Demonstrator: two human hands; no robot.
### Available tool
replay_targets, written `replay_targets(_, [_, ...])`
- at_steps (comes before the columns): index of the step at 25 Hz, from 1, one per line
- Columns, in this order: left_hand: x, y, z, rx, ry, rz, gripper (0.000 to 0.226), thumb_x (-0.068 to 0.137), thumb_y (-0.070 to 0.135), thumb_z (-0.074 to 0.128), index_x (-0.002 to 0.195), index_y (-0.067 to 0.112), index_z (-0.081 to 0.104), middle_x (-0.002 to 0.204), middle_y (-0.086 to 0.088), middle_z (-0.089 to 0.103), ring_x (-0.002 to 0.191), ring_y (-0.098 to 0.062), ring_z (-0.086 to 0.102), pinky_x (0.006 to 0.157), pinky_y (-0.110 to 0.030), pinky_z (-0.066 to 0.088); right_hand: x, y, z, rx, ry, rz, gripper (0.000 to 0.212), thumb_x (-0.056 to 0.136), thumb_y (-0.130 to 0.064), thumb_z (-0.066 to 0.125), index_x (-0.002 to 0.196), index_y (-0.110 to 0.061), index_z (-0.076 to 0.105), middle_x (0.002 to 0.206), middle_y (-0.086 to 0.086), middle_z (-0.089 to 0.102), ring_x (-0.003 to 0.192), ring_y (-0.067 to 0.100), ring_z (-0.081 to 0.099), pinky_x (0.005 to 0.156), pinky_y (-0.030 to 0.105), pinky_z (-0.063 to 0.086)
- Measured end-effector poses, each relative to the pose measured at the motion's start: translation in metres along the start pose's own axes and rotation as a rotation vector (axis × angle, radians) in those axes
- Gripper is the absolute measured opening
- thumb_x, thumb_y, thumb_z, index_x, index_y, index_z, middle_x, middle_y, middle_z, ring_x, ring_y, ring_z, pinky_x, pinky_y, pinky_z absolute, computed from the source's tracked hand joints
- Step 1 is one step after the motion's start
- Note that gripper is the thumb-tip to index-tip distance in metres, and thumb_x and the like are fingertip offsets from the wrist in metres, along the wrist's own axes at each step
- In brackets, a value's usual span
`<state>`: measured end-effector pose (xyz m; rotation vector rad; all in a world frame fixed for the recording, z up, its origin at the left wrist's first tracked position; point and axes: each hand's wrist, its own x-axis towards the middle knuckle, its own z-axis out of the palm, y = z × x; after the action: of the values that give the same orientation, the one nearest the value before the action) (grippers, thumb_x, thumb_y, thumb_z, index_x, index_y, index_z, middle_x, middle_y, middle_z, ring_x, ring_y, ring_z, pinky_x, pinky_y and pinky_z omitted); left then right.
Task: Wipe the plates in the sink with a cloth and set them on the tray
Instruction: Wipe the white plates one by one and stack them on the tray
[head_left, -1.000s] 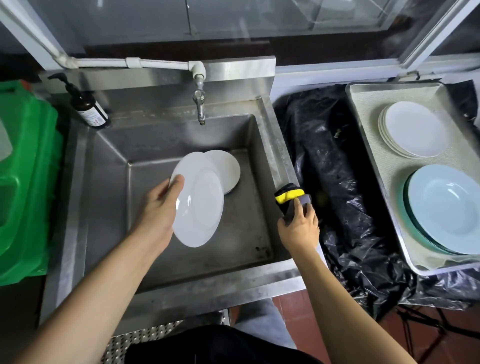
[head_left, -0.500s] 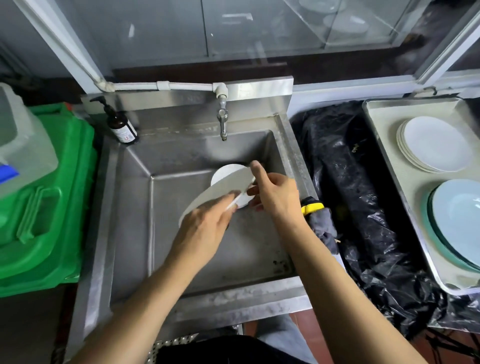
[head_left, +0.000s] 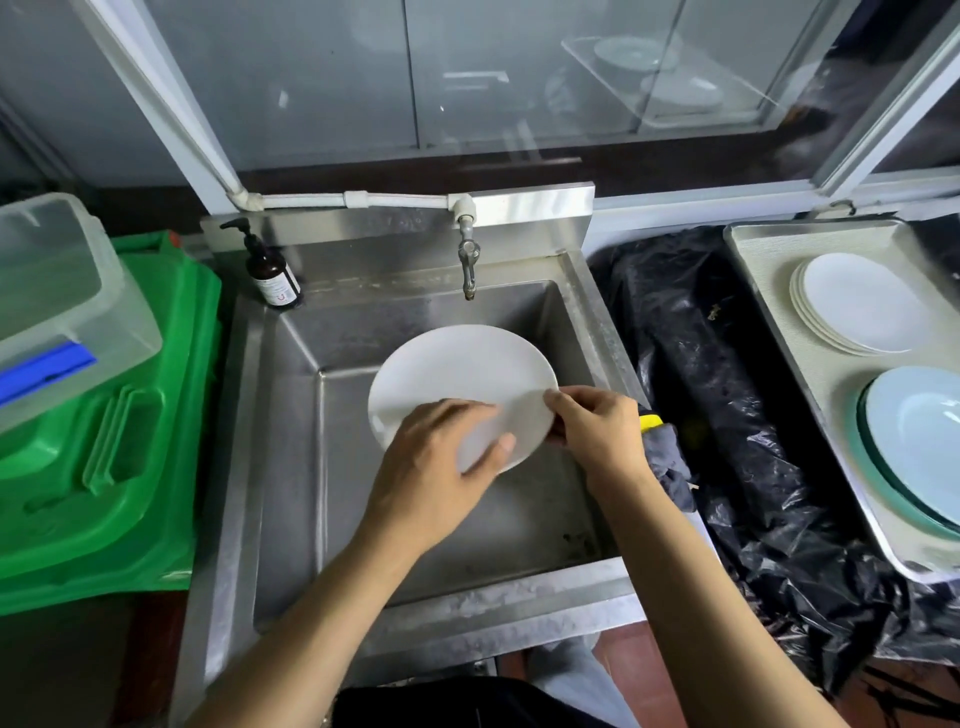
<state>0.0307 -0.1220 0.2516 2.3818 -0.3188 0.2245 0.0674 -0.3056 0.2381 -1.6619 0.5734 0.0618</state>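
Note:
Both hands hold one white plate (head_left: 457, 374) flat above the steel sink (head_left: 291, 467). My left hand (head_left: 441, 467) grips its near edge, thumb lying on the plate's face. My right hand (head_left: 597, 431) pinches the plate's right rim. The grey and yellow cloth (head_left: 667, 462) lies draped over the sink's right rim, behind my right wrist, held by neither hand. The plate hides whatever lies beneath it in the basin. At the right, the metal tray (head_left: 769, 322) carries a stack of white plates (head_left: 862, 304) and a stack of pale blue plates (head_left: 919, 441).
A tap (head_left: 467, 260) juts over the sink's back wall and a brown soap pump bottle (head_left: 272, 275) stands at the back left corner. Green plastic crates (head_left: 104, 457) with a clear container (head_left: 57, 291) sit left. Black plastic sheeting (head_left: 727, 415) fills the gap between sink and tray.
My right hand left the cloth on the sink rim and took the plate's right edge. The plate went from tilted on edge to lying flat, face up, between both hands.

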Motion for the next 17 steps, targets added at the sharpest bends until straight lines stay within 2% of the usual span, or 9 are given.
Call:
replay_targets(2, [0.004, -0.011, -0.006, 0.04, 0.126, -0.084, 0.039, 0.094, 0.039, 0.049, 0.118, 0.017, 0.071, 0.121, 0.001, 0.07, 0.115, -0.021, 0.06, 0.102, -0.035, 0.045, -0.007, 0.0, -0.005, 0.059, 0.032, -0.012, 0.026, 0.093, -0.008, 0.071, 0.071, -0.02, 0.076, 0.071, 0.01, 0.074, 0.072, 0.024, 0.069, 0.077, 0.047, 0.064])
replay_targets(4, [0.008, -0.021, -0.012, 0.086, 0.179, -0.195, 0.039, 0.094, 0.029, 0.051, 0.126, 0.013, 0.066, 0.128, -0.009, 0.065, 0.121, -0.03, 0.055, 0.107, -0.039, 0.039, -0.014, 0.002, -0.013, 0.075, 0.067, -0.026, 0.025, 0.094, -0.009, 0.071, 0.073, -0.021, 0.076, 0.068, 0.003, 0.073, 0.072, 0.022, 0.069, 0.075, 0.042, 0.064])
replay_targets(7, [0.01, -0.013, -0.021, -0.116, 0.137, -0.4, 0.039, 0.097, 0.018, 0.058, 0.136, 0.016, 0.058, 0.132, -0.013, 0.056, 0.122, -0.031, 0.051, 0.1, -0.03, 0.036, -0.028, 0.002, -0.024, 0.131, 0.107, -0.014, 0.019, 0.095, -0.009, 0.07, 0.079, -0.017, 0.077, 0.071, 0.0, 0.075, 0.073, 0.019, 0.07, 0.073, 0.036, 0.064])
replay_targets(10, [0.014, -0.001, -0.021, -0.297, 0.109, -0.458, 0.039, 0.097, 0.016, 0.057, 0.136, 0.022, 0.056, 0.126, -0.011, 0.062, 0.115, -0.029, 0.055, 0.09, -0.028, 0.04, -0.039, 0.0, -0.037, 0.157, 0.151, -0.012, 0.011, 0.097, -0.01, 0.068, 0.092, -0.007, 0.077, 0.076, 0.003, 0.074, 0.072, 0.019, 0.068, 0.053, 0.018, 0.056])
replay_targets(12, [0.018, 0.005, -0.017, -0.374, 0.087, -0.469, 0.039, 0.097, 0.017, 0.056, 0.135, 0.028, 0.054, 0.12, -0.002, 0.065, 0.111, -0.025, 0.06, 0.085, -0.029, 0.042, -0.04, 0.001, -0.048, 0.148, 0.173, -0.007, 0.011, 0.098, -0.013, 0.068, 0.096, -0.007, 0.077, 0.082, 0.009, 0.073, 0.075, 0.023, 0.068, 0.041, 0.014, 0.044])
replay_targets(14, [0.023, 0.013, -0.012, -0.427, 0.061, -0.495, 0.041, 0.097, 0.019, 0.056, 0.135, 0.031, 0.053, 0.12, 0.003, 0.065, 0.112, -0.022, 0.062, 0.085, -0.029, 0.042, -0.038, 0.001, -0.059, 0.179, 0.199, -0.003, 0.011, 0.097, -0.015, 0.068, 0.092, -0.012, 0.078, 0.081, 0.006, 0.074, 0.077, 0.024, 0.069, 0.042, 0.017, 0.045])
replay_targets(17, [0.033, 0.028, -0.003, -0.458, 0.03, -0.509, 0.042, 0.096, 0.02, 0.056, 0.137, 0.029, 0.053, 0.126, -0.001, 0.065, 0.11, -0.019, 0.061, 0.086, -0.028, 0.041, -0.032, 0.002, -0.078, 0.182, 0.265, -0.04, 0.01, 0.096, -0.015, 0.07, 0.091, -0.018, 0.079, 0.074, -0.005, 0.075, 0.074, 0.013, 0.07, 0.057, 0.02, 0.057])
